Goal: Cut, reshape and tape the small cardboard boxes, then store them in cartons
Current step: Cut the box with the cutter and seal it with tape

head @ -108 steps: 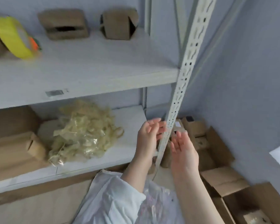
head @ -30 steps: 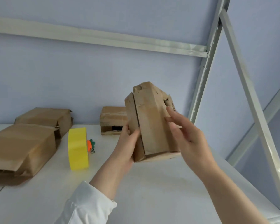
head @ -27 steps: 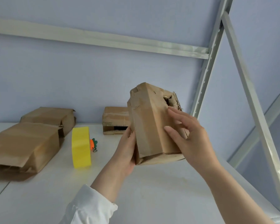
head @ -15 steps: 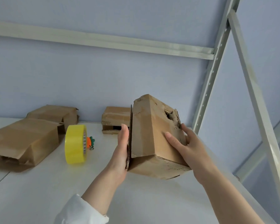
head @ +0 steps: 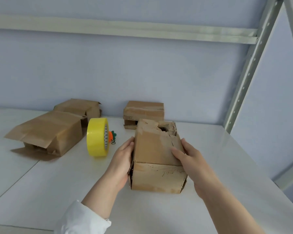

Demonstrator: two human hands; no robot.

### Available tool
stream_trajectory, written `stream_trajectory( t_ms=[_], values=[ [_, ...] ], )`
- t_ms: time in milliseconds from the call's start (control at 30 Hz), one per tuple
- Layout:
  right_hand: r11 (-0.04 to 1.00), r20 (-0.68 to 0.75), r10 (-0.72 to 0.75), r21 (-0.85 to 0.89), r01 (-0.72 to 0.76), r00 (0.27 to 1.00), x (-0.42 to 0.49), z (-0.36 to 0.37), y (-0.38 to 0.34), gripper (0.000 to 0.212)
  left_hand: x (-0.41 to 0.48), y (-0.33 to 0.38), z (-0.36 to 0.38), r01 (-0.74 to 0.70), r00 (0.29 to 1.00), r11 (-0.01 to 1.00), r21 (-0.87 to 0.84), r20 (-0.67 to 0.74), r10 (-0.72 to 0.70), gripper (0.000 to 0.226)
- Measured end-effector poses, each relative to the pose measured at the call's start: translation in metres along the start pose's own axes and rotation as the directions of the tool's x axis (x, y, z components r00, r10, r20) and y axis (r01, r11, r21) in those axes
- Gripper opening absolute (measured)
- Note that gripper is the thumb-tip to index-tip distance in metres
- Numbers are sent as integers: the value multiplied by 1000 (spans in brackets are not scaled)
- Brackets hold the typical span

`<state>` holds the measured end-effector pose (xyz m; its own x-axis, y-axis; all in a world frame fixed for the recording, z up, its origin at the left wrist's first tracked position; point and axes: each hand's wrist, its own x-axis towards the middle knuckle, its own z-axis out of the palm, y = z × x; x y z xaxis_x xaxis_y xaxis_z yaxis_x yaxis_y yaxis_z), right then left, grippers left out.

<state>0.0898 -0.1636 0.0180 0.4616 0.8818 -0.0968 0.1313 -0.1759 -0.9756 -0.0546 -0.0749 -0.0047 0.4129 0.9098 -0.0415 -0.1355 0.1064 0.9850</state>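
I see torn cardboard box (head: 156, 154) resting on shelf (head: 57, 183), near its right edge | left hand (head: 121, 162) flat against box's left side | right hand (head: 189, 159) fingers clasp its right top | tape roll (head: 97, 136) stands left

A pale blue wall (head: 142, 68) runs behind a white shelf (head: 41, 183), whose top shows a thin seam on the left. A grey-white rail (head: 125, 31) crosses the wall high up and meets a perforated metal post (head: 249, 68) at the right. Soft, even light falls over everything, with faint shadows.
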Motion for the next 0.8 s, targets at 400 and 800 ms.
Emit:
stream_trajectory(
  t_ms=[400,800],
  values=[
    [966,-148,46,-246,-82,988,1,30,-10,56,15,5,-38,-260,965,737,623,190,180,59],
    [915,-101,-251,-349,202,963,15,102,-84,44,80,46,-140,-385,870,219,897,273,410,38]
  ],
)
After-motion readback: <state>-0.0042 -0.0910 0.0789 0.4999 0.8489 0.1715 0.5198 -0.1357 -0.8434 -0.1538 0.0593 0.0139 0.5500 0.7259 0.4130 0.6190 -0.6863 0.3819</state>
